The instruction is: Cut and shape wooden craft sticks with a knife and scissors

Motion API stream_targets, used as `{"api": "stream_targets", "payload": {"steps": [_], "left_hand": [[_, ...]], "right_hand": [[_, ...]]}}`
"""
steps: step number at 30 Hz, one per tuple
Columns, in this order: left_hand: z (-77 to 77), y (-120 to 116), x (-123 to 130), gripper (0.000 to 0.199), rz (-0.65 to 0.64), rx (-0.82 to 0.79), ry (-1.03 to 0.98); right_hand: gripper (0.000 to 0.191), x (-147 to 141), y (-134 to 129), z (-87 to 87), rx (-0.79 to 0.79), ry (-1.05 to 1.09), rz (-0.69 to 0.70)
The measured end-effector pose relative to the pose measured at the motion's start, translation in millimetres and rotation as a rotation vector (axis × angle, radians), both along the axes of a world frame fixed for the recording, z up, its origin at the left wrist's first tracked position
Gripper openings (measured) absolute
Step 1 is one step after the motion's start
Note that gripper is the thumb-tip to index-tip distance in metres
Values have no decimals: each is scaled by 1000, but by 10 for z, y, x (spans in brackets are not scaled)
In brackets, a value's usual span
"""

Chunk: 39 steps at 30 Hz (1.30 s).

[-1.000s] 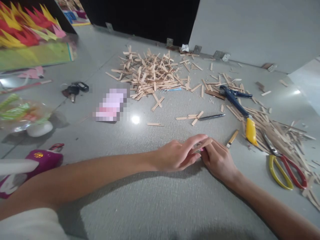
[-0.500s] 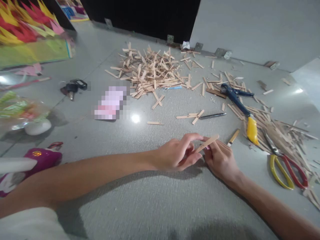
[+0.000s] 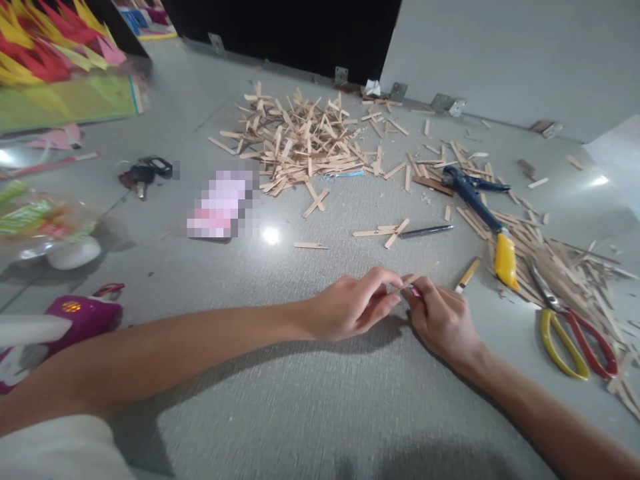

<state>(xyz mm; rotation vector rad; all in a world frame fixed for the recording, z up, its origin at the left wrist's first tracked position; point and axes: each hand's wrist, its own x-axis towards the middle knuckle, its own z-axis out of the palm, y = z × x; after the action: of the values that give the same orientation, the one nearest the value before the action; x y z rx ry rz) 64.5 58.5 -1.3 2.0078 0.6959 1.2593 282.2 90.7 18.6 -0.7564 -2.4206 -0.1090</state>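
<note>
Grey textured surface (image 3: 280,413) with a bright reflection (image 3: 271,235), black panel (image 3: 290,33) and pale grey panel (image 3: 500,60) behind.

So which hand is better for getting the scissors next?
Probably the right hand: it's nearer the scissors, which lie out on its side. The left hand is farther off, seems to be pinching a stick, and would likely have to reach across the right.

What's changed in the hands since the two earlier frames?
The wooden stick in the left hand has turned: half a second ago its broad face showed; now it looks thinner, nearly edge-on. Nothing was visibly taken or let go. The right hand stays close beside it; the stick pile, black pen and scissors lie as before.
</note>
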Motion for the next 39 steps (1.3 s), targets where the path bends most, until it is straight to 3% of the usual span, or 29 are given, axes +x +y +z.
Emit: {"api": "stream_targets", "payload": {"steps": [6,9,13,21,39], "left_hand": [[42,20,-7,26,11,-272,20],[91,54,-1,31,-18,-427,-36],[127,78,-8,29,-65,-574,-78],[126,55,-27,33,-55,-554,-109],[104,50,-36,33,-76,-542,-83]], "right_hand": [[30,-25,-40,45,24,-115,-81],[40,-54,-88,160,-25,-198,-150],[37,-20,-143,334,-16,-267,-135],[33,40,-222,513,91,-413,-138],[38,45,-234,522,95,-430,-196]]}}
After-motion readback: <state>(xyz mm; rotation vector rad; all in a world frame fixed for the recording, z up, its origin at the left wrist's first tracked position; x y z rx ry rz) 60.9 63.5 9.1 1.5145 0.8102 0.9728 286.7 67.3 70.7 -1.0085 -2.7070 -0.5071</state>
